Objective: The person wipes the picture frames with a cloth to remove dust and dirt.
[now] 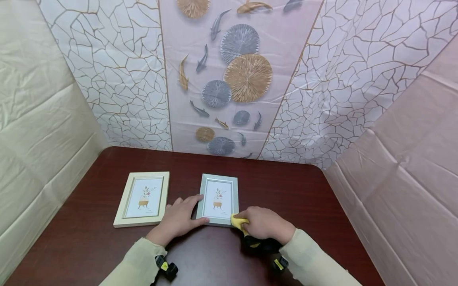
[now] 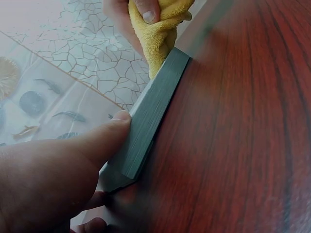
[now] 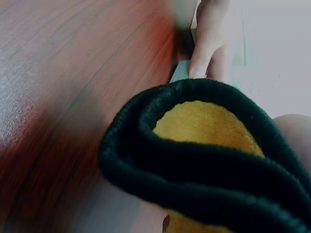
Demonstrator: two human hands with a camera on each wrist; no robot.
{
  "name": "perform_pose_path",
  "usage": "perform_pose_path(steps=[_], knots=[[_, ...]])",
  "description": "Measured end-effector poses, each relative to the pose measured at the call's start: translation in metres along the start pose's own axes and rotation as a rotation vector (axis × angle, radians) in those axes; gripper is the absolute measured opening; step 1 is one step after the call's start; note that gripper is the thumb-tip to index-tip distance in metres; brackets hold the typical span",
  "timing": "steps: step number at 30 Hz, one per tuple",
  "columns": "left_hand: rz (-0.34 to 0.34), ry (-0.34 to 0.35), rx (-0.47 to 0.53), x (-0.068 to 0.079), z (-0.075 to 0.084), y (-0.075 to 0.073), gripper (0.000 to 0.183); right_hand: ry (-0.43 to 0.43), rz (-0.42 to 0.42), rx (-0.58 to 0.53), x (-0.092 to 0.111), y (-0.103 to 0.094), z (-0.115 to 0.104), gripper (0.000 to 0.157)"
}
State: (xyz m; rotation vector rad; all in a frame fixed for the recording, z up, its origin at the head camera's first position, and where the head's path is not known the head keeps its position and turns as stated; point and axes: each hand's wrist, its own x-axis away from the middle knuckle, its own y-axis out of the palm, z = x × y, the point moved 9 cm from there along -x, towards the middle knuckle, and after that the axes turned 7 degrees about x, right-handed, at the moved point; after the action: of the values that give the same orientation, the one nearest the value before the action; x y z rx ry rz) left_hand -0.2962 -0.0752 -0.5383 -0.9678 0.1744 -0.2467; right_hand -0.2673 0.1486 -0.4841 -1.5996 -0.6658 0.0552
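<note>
A grey-green picture frame with a plant print lies flat on the table. My left hand holds its left side: the thumb is at the near edge and the fingers are along the left edge. In the left wrist view the thumb lies against the frame's side. My right hand grips a yellow cloth at the frame's near right corner. The cloth's dark-edged part hangs folded below that hand and fills much of the right wrist view.
A cream picture frame with a similar print lies to the left, close to my left hand. The dark red wooden table ends at a patterned cloth backdrop, with fabric walls at both sides.
</note>
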Motion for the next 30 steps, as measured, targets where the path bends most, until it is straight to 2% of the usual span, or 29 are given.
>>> perform_pose_path(steps=[4,10,16,24,30], knots=[[-0.006,-0.003,0.000,0.000,0.000,0.000,0.088,-0.004,0.001,-0.014,0.001,-0.001,-0.002,0.040],[-0.005,-0.004,-0.007,-0.001,-0.001,0.001,0.088,-0.043,0.098,0.019,-0.002,-0.012,-0.011,0.039],[-0.001,-0.003,0.000,-0.001,-0.001,0.001,0.087,-0.030,0.152,0.054,-0.008,-0.017,-0.020,0.036],[0.000,-0.001,0.015,-0.001,0.000,0.002,0.087,0.009,0.114,0.094,-0.019,-0.004,-0.020,0.035],[-0.007,-0.004,0.001,-0.001,-0.001,0.000,0.087,0.023,0.106,0.158,-0.022,-0.005,-0.025,0.036]])
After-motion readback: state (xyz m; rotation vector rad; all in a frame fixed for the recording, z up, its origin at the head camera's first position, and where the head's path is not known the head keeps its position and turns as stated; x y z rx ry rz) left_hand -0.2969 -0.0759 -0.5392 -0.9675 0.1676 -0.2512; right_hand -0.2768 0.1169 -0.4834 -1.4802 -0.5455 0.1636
